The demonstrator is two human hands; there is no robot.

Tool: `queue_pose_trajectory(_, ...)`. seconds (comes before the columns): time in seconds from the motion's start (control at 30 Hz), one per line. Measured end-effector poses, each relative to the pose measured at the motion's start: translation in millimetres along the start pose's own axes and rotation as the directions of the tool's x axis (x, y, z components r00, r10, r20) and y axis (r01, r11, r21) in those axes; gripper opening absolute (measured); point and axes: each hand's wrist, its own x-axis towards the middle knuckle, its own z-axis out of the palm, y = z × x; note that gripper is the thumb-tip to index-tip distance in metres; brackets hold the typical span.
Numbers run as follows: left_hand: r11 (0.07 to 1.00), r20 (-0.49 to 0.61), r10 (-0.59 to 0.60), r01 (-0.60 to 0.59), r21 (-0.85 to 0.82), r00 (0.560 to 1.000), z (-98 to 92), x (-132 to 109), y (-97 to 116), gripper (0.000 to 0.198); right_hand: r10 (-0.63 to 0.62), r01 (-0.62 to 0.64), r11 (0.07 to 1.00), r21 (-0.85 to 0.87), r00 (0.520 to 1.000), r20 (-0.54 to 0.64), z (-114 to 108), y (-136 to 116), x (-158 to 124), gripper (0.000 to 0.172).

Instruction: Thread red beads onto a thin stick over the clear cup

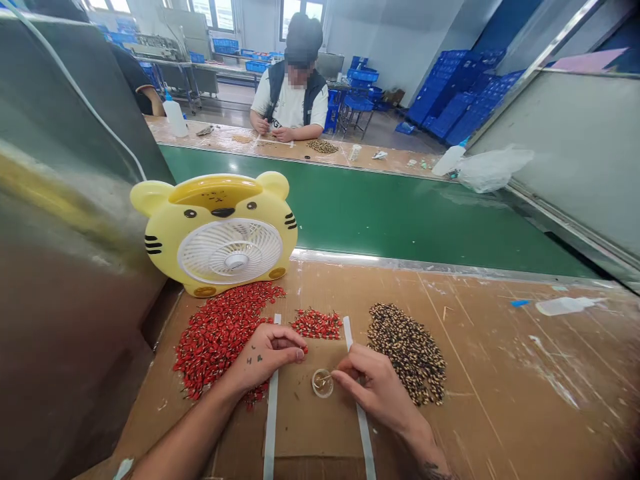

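Right now, I have both hands over the card (315, 437), between its two white tapes (271, 423). With the left hand (267, 357) I hold thumb and fingers in a narrow pinch, a red piece (305, 349) just showing at the tips. With the right hand (373, 383) I grip a thin stick (327, 377) just as tightly, its end in the cup (314, 384). That cup sits on the card, near the right fingertips and apart from the left ones; from this far off, I can't properly make out its contents.

As for progress, I judge the piece in hand to be partway: it is picked up, the stick is at the cup, and the two are apart. A small red batch (316, 325) lies at the card's far end, while a much larger red heap (215, 340) spreads to the left, in front of the fan (230, 227). Just beyond the right hand lies a dark heap (407, 353) of black-and-tan pieces. Going by these amounts, I reckon plenty is left, though which heap counts as finished doesn't show.
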Motion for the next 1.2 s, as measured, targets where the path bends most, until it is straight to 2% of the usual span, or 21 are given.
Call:
queue_pose_trajectory(0.07,1.000,-0.005,-0.003,0.003,0.022,1.000,-0.8,0.4,-0.2,0.013,0.078,-0.082,0.996,-0.040,0.992,-0.103,-9.8,11.3,-3.1,0.029)
queue_pose_trajectory(0.17,1.000,-0.005,-0.007,0.007,0.025,1.000,-1.5,0.3,-0.1,0.012,0.169,-0.199,0.975,-0.098,0.953,-0.252,-31.2,33.3,-5.3,0.024)
queue_pose_trajectory(0.23,1.000,-0.005,-0.013,0.013,0.014,1.000,-1.2,-0.1,0.4,0.013,0.132,-0.179,0.963,-0.200,0.965,-0.225,-43.7,46.2,-4.3,0.015)
queue_pose_trajectory(0.3,1.000,-0.002,-0.017,0.017,0.010,1.000,-0.8,-0.3,1.0,0.013,0.092,-0.129,0.945,-0.301,0.986,-0.136,-50.8,54.7,-1.1,0.014)
queue_pose_trajectory(0.43,1.000,0.005,-0.009,0.009,0.006,1.000,-1.3,0.3,1.2,0.013,0.103,-0.100,0.877,-0.470,0.994,-0.019,-50.0,60.3,9.2,0.016)
queue_pose_trajectory(0.77,1.000,0.024,0.004,-0.004,0.002,1.000,-0.2,1.4,2.4,0.016,0.188,-0.182,0.795,-0.578,0.981,-0.051,-34.7,59.4,29.0,0.025)
queue_pose_trajectory(0.9,1.000,0.030,0.011,-0.011,-0.010,0.999,0.1,1.3,2.9,0.016,0.200,-0.196,0.798,-0.571,0.978,-0.056,-36.2,55.8,32.1,0.024)
queue_pose_trajectory(1.03,0.999,0.026,0.022,-0.022,-0.026,0.999,-0.4,0.9,1.6,0.016,0.172,-0.174,0.848,-0.501,0.984,-0.051,-44.5,46.1,27.1,0.019)
queue_pose_trajectory(1.13,0.999,0.018,0.026,-0.025,-0.039,0.999,0.3,0.8,-0.8,0.017,0.130,-0.155,0.952,-0.262,0.985,-0.111,-42.4,32.6,19.6,0.015)
queue_pose_trajectory(1.2,0.998,0.008,0.027,-0.027,-0.056,1.000,1.2,0.9,-2.7,0.018,0.084,-0.096,0.992,-0.083,0.986,-0.144,-33.7,19.8,15.9,0.016)
